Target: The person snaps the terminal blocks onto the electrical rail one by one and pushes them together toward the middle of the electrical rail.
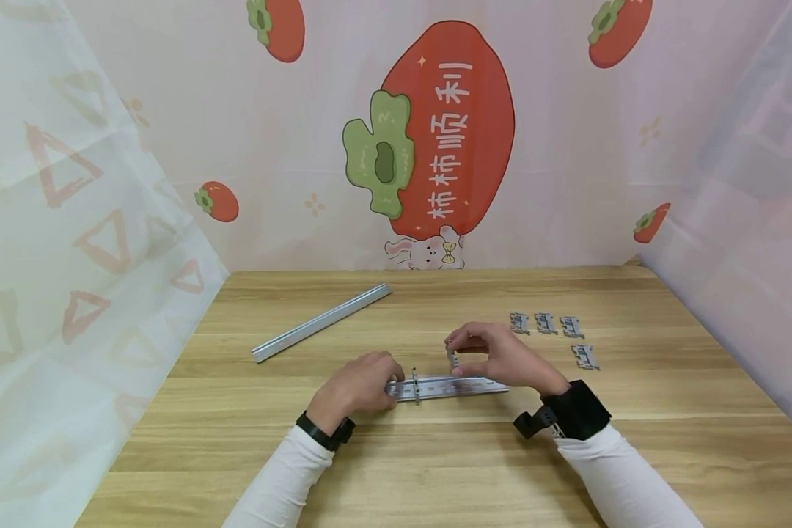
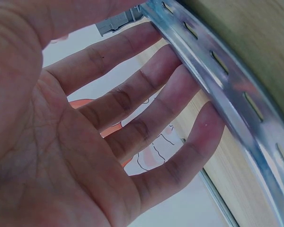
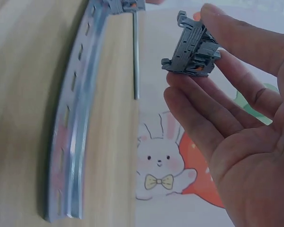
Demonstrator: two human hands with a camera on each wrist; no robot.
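A slotted metal DIN rail [image 1: 465, 386] lies crosswise on the table, and my left hand [image 1: 363, 383] holds its left end. In the left wrist view several fingertips [image 2: 208, 118] touch the long edge of the rail [image 2: 248, 127]. One grey terminal block [image 1: 416, 389] sits across the rail, just right of that hand. Over the rail's right part, my right hand [image 1: 504, 357] pinches another grey terminal block [image 1: 452, 358] between thumb and fingers. The right wrist view shows this held block [image 3: 191, 49] apart from the rail [image 3: 68, 142].
A second DIN rail [image 1: 323, 321] lies slanted at the back left. Several loose terminal blocks [image 1: 545, 323] lie at the right, most in a row, with one block [image 1: 586, 357] nearer me. A printed cloth [image 1: 290, 147] hangs behind the wooden table [image 1: 435, 469].
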